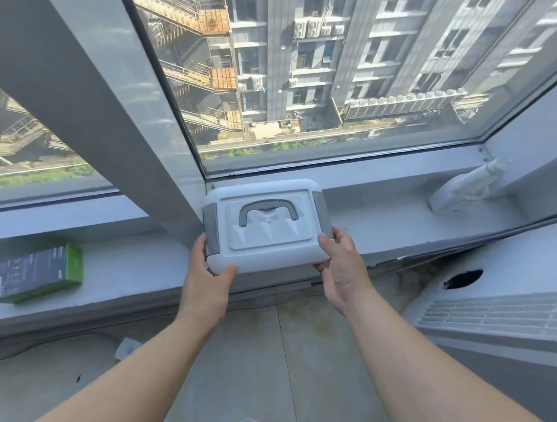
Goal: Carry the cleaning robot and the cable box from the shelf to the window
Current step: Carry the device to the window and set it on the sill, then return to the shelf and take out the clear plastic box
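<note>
The cleaning robot [265, 225] is a white rounded-square unit with a grey handle on top and grey side strips. It lies flat on the window sill [381, 220], right of the grey window post. My left hand [207, 276] grips its near left corner, thumb on top. My right hand [342, 265] holds its near right corner. The cable box [36, 273], dark with a green side, lies flat on the sill at the far left, apart from both hands.
A thick grey window post [109, 115] rises just left of the robot. A white pipe fitting [469, 185] lies on the sill at the right. A white vented unit [495, 313] with a dark hole stands at lower right. Grey floor lies below.
</note>
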`<act>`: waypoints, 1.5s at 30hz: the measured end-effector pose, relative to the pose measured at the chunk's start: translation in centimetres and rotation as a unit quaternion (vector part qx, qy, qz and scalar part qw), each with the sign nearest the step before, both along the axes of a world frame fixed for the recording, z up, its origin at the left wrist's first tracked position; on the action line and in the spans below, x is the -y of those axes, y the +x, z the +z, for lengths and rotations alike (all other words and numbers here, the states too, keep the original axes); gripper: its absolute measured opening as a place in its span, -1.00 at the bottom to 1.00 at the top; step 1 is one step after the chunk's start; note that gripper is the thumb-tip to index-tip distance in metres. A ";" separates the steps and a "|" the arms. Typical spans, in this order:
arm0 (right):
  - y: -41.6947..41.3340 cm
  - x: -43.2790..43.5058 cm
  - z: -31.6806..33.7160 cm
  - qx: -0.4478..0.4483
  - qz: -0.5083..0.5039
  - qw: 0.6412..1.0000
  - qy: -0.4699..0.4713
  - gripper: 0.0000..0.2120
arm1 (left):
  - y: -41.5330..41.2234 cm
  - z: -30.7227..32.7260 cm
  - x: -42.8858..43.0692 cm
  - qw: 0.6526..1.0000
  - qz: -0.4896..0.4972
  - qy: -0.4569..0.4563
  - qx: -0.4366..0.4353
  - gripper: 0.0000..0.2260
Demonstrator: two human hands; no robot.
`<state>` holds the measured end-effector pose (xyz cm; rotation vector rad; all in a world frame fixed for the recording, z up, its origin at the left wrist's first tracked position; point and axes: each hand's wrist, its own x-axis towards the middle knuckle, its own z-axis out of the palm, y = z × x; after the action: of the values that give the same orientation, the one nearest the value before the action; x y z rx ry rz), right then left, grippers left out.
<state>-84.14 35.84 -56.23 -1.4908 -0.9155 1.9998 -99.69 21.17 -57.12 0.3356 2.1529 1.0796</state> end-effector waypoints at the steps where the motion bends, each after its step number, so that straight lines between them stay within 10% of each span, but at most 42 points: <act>1: -0.1 -0.3 -0.3 0.009 0.011 1.000 0.009 -0.55 | -0.2 -0.3 -0.2 1.000 -0.003 -0.005 -0.001 -0.29; 10: 0.8 -0.2 3.3 0.146 0.076 0.984 0.071 -0.27 | 0.7 2.7 -0.5 0.998 0.056 0.003 0.036 -0.40; 18: 4.5 2.3 19.6 0.033 0.004 0.995 0.092 -0.58 | 4.7 18.5 0.2 0.962 0.170 0.172 0.123 -0.78; 30: 16.5 8.1 49.4 -0.060 -0.086 0.979 0.176 -0.42 | 16.1 51.5 2.0 0.939 -0.012 0.324 0.111 -0.78; 45: 44.8 31.9 65.0 -0.016 -0.385 0.898 0.212 -0.38 | 43.7 66.2 14.8 0.869 -0.321 0.333 0.177 -0.85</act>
<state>-39.30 3.93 8.77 -1.2784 -0.5569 1.1549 -55.94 6.36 9.03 1.0015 1.1405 1.3076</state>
